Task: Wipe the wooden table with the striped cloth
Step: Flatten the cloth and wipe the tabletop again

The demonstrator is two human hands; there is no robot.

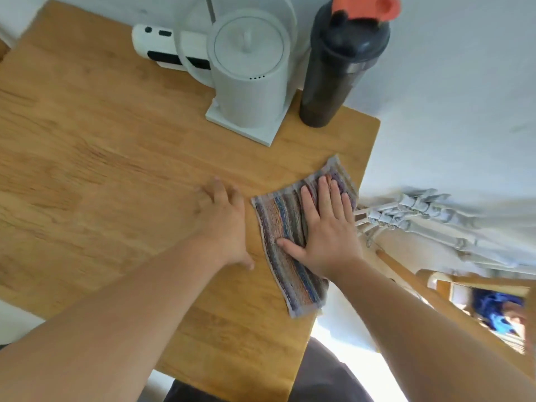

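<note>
The striped cloth (285, 227) lies flat near the right edge of the wooden table (101, 158). My right hand (324, 227) presses down on it with the palm flat and the fingers spread, covering the cloth's right half. My left hand (223, 224) rests flat on the bare wood just left of the cloth, fingers apart and slightly blurred, holding nothing.
A white kettle on its base (249, 82) and a dark shaker bottle with an orange lid (339, 68) stand at the table's far right. A white device (162, 47) lies behind the kettle. A wooden chair (429, 288) and a white curtain (435, 221) are to the right.
</note>
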